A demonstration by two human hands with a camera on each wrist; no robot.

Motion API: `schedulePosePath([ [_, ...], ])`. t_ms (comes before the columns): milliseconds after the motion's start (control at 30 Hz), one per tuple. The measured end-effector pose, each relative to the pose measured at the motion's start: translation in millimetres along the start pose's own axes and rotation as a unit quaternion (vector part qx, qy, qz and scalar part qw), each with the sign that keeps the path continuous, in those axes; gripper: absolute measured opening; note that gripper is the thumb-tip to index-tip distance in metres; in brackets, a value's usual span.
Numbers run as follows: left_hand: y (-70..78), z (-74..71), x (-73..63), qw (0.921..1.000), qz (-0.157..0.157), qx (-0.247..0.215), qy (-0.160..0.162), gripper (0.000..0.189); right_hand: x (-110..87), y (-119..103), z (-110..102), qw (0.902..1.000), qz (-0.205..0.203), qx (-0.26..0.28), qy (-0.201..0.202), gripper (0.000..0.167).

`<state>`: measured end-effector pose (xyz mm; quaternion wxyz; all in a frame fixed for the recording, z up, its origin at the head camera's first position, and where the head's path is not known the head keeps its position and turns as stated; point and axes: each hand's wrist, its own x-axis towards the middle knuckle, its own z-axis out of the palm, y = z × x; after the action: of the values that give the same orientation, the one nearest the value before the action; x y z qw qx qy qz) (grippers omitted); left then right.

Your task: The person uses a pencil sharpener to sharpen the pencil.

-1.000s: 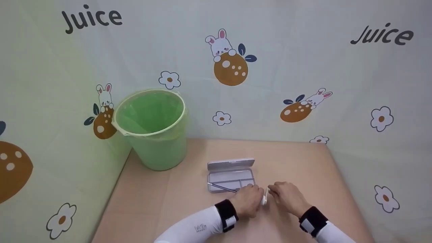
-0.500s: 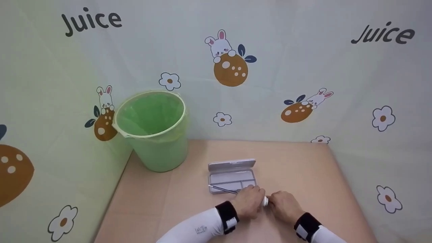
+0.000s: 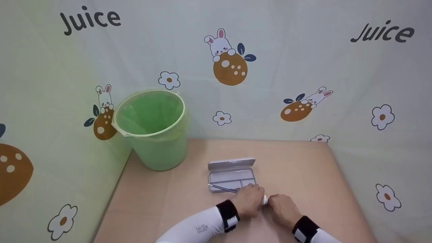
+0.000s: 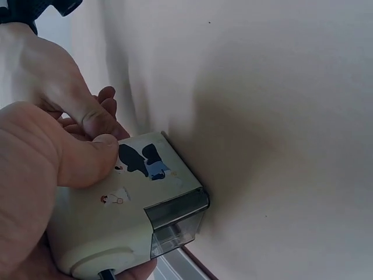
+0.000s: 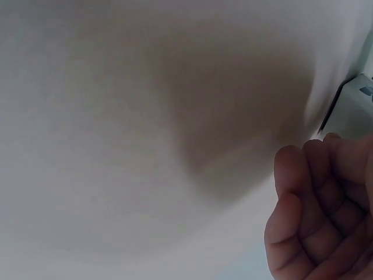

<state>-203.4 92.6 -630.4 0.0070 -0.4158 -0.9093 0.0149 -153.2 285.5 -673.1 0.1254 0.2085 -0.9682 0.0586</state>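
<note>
My left hand (image 3: 249, 201) grips a white crank pencil sharpener (image 4: 93, 213) with small stickers and a see-through shavings drawer (image 4: 178, 230); its thumb lies across the top. Out of the sharpener's left side sticks a dark striped pencil (image 3: 222, 188), its far end over the front of the grey case. At the opposite side, my right hand (image 3: 285, 208) has its fingers curled at the crank end, where the handle is hidden behind them. In the right wrist view the curled fingers (image 5: 315, 210) show beside a corner of the sharpener.
Behind the left hand lies a grey pencil case (image 3: 233, 165), lid raised, with several compartments. A green bucket (image 3: 162, 152) with a liner stands at the back left of the table (image 3: 287, 162). A printed cloth (image 3: 270, 67) hangs behind and at the sides.
My right hand has swung from above the crank end down and toward me, and the white crank arm seen earlier is now covered. The left hand, sharpener and pencil stay nearly in place.
</note>
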Motion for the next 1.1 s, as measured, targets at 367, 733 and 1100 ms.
schedulePosePath([
  [367, 4.5, -0.2, -2.7, 0.9997, 0.011, 0.012, 0.019, 0.049, -8.3, -6, -2, 0.9993, -0.034, 0.002, 0.011, 0.029],
  [733, 2.9, -1.8, -3.1, 0.9997, -0.001, 0.014, 0.022, 0.051, -12.1, -17, -22, 0.9961, -0.047, 0.061, -0.045, 0.022],
  [1100, 3.2, -1.0, -2.2, 0.9993, -0.003, 0.025, 0.027, 0.043, -7.3, -22, -58, 0.9942, -0.07, 0.047, -0.068, 0.023],
])
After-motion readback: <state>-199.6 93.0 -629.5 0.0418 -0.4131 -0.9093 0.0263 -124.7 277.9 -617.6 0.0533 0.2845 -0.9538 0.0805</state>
